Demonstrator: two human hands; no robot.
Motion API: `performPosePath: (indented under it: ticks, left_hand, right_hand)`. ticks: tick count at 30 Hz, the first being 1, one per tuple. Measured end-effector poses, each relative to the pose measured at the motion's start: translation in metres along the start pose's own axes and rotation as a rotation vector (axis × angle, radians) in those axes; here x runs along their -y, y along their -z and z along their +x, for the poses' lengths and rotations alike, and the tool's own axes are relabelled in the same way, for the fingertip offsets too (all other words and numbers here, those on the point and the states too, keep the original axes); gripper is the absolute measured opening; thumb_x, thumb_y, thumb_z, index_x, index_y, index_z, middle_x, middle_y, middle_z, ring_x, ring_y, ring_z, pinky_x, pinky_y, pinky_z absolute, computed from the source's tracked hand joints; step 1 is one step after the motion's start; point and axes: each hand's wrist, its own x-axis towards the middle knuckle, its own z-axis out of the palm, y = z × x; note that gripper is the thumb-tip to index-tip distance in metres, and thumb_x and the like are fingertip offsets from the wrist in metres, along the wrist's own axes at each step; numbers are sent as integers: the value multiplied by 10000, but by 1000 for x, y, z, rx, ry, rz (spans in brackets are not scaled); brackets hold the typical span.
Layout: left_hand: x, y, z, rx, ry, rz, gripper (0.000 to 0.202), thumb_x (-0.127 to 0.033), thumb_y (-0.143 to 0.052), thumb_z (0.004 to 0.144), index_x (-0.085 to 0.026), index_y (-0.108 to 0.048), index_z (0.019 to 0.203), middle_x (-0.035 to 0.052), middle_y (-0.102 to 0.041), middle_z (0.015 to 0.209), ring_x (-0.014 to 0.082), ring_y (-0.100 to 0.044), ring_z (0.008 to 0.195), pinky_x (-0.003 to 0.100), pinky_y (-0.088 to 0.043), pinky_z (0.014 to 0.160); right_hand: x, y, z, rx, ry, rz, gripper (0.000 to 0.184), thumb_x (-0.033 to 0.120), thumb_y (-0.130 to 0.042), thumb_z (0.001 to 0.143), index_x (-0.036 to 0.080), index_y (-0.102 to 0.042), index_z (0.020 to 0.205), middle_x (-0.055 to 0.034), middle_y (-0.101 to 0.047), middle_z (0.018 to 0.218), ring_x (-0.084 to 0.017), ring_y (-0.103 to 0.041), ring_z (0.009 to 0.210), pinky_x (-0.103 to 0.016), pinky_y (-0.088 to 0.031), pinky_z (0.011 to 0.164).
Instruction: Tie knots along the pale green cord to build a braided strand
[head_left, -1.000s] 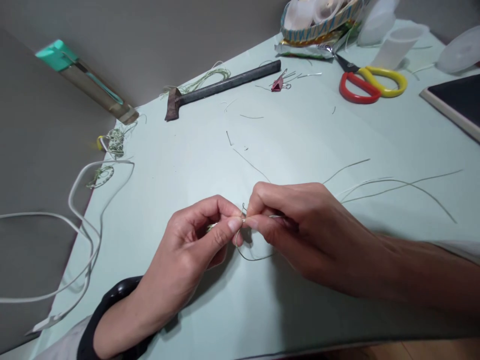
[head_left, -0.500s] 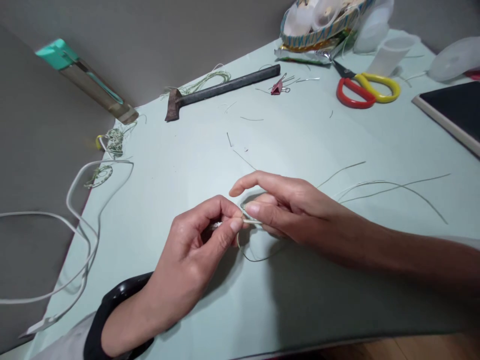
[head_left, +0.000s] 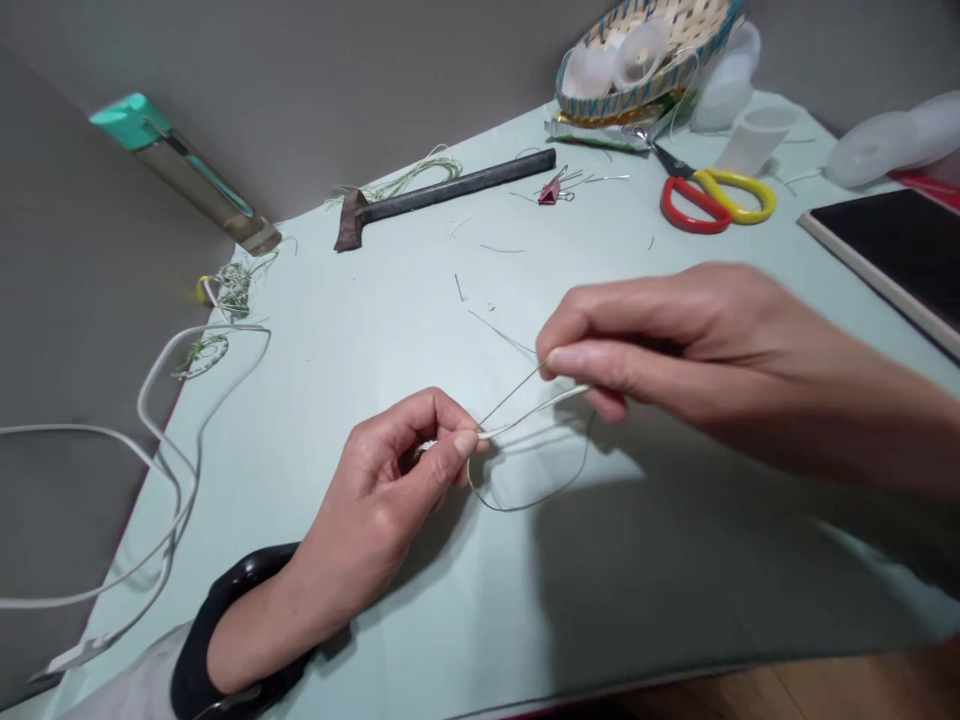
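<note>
Over the middle of the table, my left hand (head_left: 409, 465) pinches a bundle of thin pale strands (head_left: 536, 408) between thumb and index finger. A small whitish woven-looking end shows inside its curled fingers. My right hand (head_left: 660, 350) is up and to the right, thumb and forefinger pressed together on one thin greenish strand (head_left: 514, 390) drawn taut from the left fingertips. The paler strands run on under the right hand's lower fingers. Below, a loose loop of the strand (head_left: 517, 509) hangs between the hands. A black band (head_left: 247, 600) circles my left wrist.
A hammer (head_left: 450, 185), a red binder clip (head_left: 551, 190) and red-and-yellow scissors (head_left: 712, 200) lie toward the back. Behind them leans a woven basket (head_left: 574, 105). A bottle (head_left: 195, 180) stands back left, a white cable (head_left: 199, 430) at left, a dark-screened tablet (head_left: 892, 240) at right.
My right hand has moved up and to the right, away from my left, pulling the thin strand straight. Its raised index finger has closed onto the thumb. My left hand keeps its pinch.
</note>
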Motion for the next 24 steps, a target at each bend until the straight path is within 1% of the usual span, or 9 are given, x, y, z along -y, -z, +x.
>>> performPosePath:
  ticks: [4,8,10,12,14,16,17,20,24]
  left_hand:
    - [-1,0,0,23,26,-31,263,-358,-656,954,-183,-609,764,-45,-469,640,87,-334,578,251,-248,497]
    - [-1,-1,0,41,72,-97,259,-354,-667,944,-185,-603,758,-44,-478,643,88,-323,568,270,-211,497]
    - [-1,-1,1,50,91,-130,256,-351,-674,939,-184,-604,758,-44,-478,643,85,-310,561,279,-190,501]
    - [-1,-2,1,54,107,-151,253,-346,-673,940,-181,-605,760,-45,-476,640,82,-297,555,281,-176,501]
    - [-2,-3,2,47,118,-166,248,-338,-672,938,-178,-607,761,-43,-477,639,82,-300,556,279,-178,503]
    - [-2,-4,2,34,124,-181,236,-330,-677,931,-175,-609,766,-39,-489,652,83,-311,563,277,-183,506]
    - [-2,-4,2,29,126,-192,235,-332,-676,929,-174,-609,769,-39,-486,650,83,-309,560,276,-183,506]
    - [-2,-5,2,28,140,-233,251,-341,-675,927,-171,-596,760,-45,-461,619,81,-279,546,264,-186,499]
    - [-2,-7,2,29,140,-273,266,-336,-670,933,-169,-576,749,-43,-483,615,75,-261,538,244,-193,490]
  right_hand:
    - [0,28,-3,-178,46,-303,232,233,-561,962,192,-691,774,82,-583,605,-48,-458,569,-310,-269,569]
    - [-30,46,2,-196,-101,-690,255,264,-568,943,147,-741,797,56,-551,563,-65,-448,591,-375,-279,647]
    - [-43,48,6,-243,-153,-876,196,210,-612,896,157,-771,998,-5,-646,674,-125,-521,682,-378,-307,669]
    - [-44,44,7,-285,-75,-953,298,205,-616,874,159,-738,1142,-100,-723,929,-216,-593,873,-402,-340,717]
    - [-32,30,4,-299,103,-868,245,210,-547,915,162,-740,1058,-117,-720,1062,-228,-610,983,-402,-378,786]
    - [-16,9,-3,-266,277,-600,187,203,-545,955,169,-725,917,-46,-723,862,-125,-619,796,-308,-409,722]
    - [-9,-4,-8,-204,273,-464,162,163,-565,946,184,-709,874,-3,-705,785,-88,-602,708,-268,-415,678]
    - [-1,-41,-19,27,148,-188,151,312,-689,899,220,-646,787,60,-609,620,-77,-480,512,-263,-399,555]
    - [-9,-66,-20,150,-54,19,123,135,-633,807,214,-556,754,64,-573,619,-81,-478,521,-249,-393,534]
